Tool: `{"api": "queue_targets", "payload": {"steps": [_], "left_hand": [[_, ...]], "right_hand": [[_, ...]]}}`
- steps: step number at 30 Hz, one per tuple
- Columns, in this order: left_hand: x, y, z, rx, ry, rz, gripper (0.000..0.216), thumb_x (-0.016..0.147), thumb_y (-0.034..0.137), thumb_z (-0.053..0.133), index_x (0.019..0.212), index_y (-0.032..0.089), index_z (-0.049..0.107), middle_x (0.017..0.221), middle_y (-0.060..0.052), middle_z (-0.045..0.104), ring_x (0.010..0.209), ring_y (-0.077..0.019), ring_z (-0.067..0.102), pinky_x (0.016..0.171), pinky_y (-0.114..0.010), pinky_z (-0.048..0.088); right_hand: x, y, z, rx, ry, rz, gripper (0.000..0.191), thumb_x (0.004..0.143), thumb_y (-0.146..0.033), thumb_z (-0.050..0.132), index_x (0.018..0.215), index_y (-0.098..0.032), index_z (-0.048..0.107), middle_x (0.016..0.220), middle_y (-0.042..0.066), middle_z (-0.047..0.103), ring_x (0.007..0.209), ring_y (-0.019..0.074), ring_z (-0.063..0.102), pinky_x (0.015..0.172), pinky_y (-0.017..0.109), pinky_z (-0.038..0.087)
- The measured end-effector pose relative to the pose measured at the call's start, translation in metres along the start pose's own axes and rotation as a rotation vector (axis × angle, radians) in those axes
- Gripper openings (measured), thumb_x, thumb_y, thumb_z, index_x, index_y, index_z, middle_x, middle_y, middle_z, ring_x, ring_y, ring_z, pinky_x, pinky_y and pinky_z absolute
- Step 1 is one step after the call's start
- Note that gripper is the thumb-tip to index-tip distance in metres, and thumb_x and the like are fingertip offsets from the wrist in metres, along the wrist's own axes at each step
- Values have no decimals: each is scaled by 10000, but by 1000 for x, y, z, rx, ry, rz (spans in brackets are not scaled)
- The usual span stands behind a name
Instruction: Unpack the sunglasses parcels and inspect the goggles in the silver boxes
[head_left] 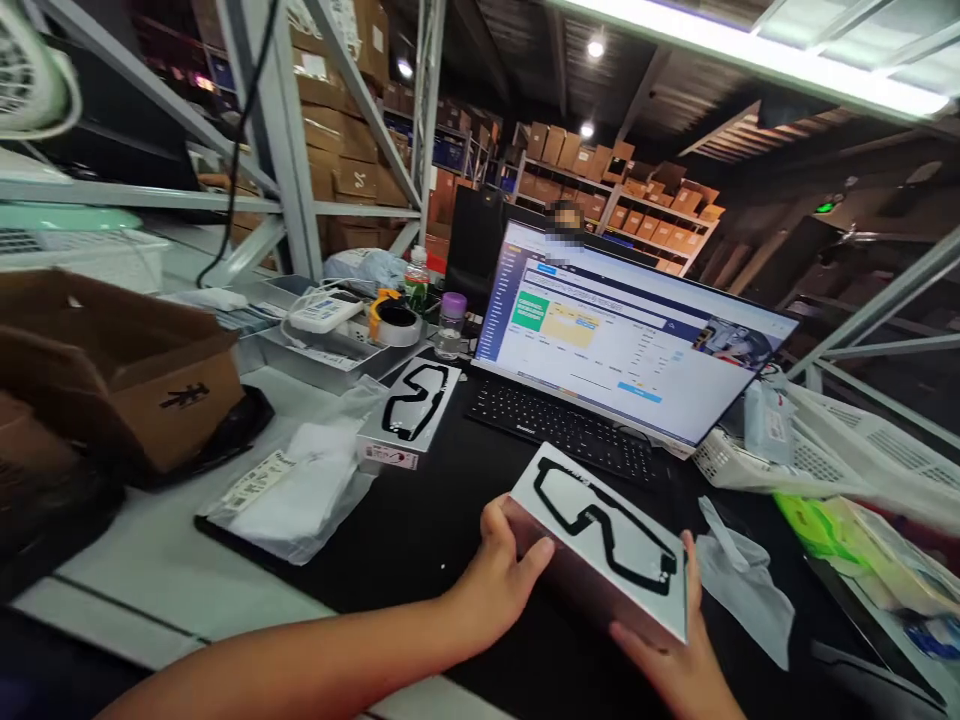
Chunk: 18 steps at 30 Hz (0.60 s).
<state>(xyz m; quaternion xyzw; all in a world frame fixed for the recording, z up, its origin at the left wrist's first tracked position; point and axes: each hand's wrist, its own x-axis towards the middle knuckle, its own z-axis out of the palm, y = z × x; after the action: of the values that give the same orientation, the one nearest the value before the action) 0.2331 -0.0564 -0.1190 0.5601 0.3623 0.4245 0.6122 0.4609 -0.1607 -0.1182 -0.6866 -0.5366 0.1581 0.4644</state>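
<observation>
A white box printed with a black goggle-like frame outline (555, 490) is held tilted above the black desk mat. My left hand (499, 575) grips its left end, thumb against the near side. My right hand (679, 650) clasps the right end, with fingers on the far corner and beneath the near edge. A second box with the same print (418, 400) lies on the mat further back. To its left is a clear plastic bag with white contents and a label (300, 495). An empty-looking translucent bag (746, 590) lies right of my right hand.
A monitor (600, 320) and a black keyboard (562, 425) stand behind the held box. An open cardboard box (172, 400) is at the left. Tape rolls (396, 322), a purple-capped bottle (451, 325) and a grey tray (315, 365) sit further back. White baskets (832, 440) line the right.
</observation>
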Motion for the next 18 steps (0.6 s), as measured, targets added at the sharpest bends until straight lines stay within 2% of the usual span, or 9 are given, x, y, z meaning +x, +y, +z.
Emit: {"api": "queue_targets", "payload": {"steps": [2, 4, 7, 8, 9, 11, 14, 16, 18], "left_hand": [[7, 12, -11, 250, -49, 78, 727, 866, 546, 630, 1424, 160, 370, 1548, -289, 347, 1440, -397, 424, 1192, -608, 335], [16, 28, -26, 501, 32, 255, 839, 865, 598, 618, 1511, 165, 305, 1637, -289, 189, 1516, -433, 280, 1202, -645, 296], [31, 56, -54, 845, 392, 627, 927, 832, 636, 654, 1537, 163, 282, 1658, -274, 150, 1557, -439, 130, 1233, -686, 139], [36, 65, -65, 944, 519, 674, 908, 836, 624, 654, 1527, 154, 299, 1652, -278, 162, 1557, -437, 131, 1233, -692, 96], [42, 72, -76, 1028, 623, 645, 870, 847, 601, 651, 1512, 146, 324, 1646, -285, 169, 1552, -439, 150, 1226, -696, 82], [52, 83, -99, 1155, 686, 382, 842, 839, 568, 659, 1494, 133, 356, 1639, -305, 164, 1527, -460, 213, 1198, -706, 148], [66, 85, -124, 1245, 542, -8, 958, 732, 547, 756, 1495, 123, 361, 1636, -357, 106, 1464, -533, 292, 1056, -732, 352], [71, 81, -135, 1265, 488, -92, 977, 664, 480, 811, 1472, 117, 400, 1621, -389, 110, 1383, -571, 383, 936, -695, 459], [74, 80, -142, 1271, 479, -106, 892, 668, 441, 791, 1426, 106, 459, 1548, -405, 276, 1270, -561, 498, 868, -628, 509]], "right_hand": [[25, 4, -5, 4, 0, 13, 1233, 695, -617, 812, 1630, -266, 89, 1521, 171, 471, 1381, 425, 489, 1137, 645, 366], [51, 13, -3, 26, -19, 1, 1208, 644, -659, 823, 1598, -234, 216, 1504, 176, 487, 1376, 431, 484, 1154, 650, 338], [81, 28, 16, 1, -14, -58, 1196, 611, -689, 826, 1547, -171, 290, 1498, 214, 479, 1385, 437, 461, 1167, 650, 308], [88, 32, 24, -16, -19, -89, 1192, 603, -682, 835, 1532, -162, 298, 1497, 223, 476, 1386, 439, 458, 1165, 652, 305], [93, 34, 33, -29, -33, -122, 1188, 594, -669, 848, 1519, -161, 302, 1497, 229, 472, 1385, 441, 458, 1162, 655, 307], [101, 35, 51, -33, -82, -177, 1186, 585, -636, 870, 1510, -175, 287, 1503, 233, 463, 1380, 438, 468, 1150, 658, 322], [109, 28, 73, 7, -128, -216, 1213, 616, -601, 876, 1544, -198, 207, 1494, 230, 474, 1370, 417, 491, 1133, 651, 353], [115, 22, 84, 40, -146, -210, 1250, 653, -588, 862, 1578, -206, 114, 1472, 225, 493, 1366, 396, 503, 1133, 641, 361], [122, 18, 93, 63, -183, -190, 1310, 666, -572, 860, 1597, -209, 12, 1467, 225, 489, 1375, 381, 499, 1137, 629, 365]]}}
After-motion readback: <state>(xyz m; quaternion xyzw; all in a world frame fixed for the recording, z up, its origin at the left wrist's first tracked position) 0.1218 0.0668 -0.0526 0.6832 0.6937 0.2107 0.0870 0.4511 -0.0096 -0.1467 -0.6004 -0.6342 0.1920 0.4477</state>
